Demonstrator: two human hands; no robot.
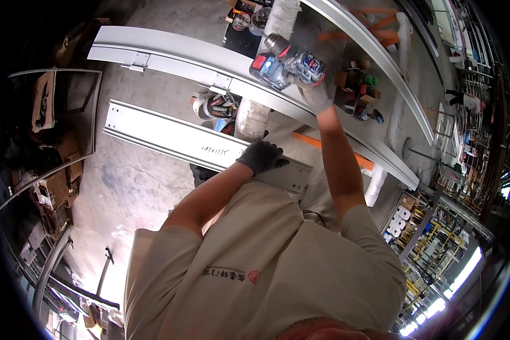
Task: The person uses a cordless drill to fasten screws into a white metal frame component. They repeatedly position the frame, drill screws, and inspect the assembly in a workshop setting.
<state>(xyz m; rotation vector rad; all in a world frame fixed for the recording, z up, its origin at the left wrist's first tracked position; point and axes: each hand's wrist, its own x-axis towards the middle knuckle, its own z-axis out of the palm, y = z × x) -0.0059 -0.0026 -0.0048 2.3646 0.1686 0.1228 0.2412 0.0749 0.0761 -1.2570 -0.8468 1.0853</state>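
Note:
My right hand [314, 96], in a grey glove, grips a cordless drill [300, 65] with a red and blue battery. The drill is held above a long white metal profile [175, 42], its chuck pointing away to the upper left. Small metal brackets [221, 82] sit along that profile's near edge. Closer to my body lies a shorter white metal channel [170, 133] with handwriting on its face and holes near its ends. My left hand [260, 157], in a dark glove, is closed over this channel toward its right end; its fingertips are partly hidden.
A wrapped support [252, 118] stands under the profiles, beside a bucket of tools [214, 106]. Another white profile [374, 48] runs along the right. Orange beams [368, 164] and small boxes [354, 76] lie beyond. Cardboard [54, 190] is piled at left; racks [436, 243] stand at right.

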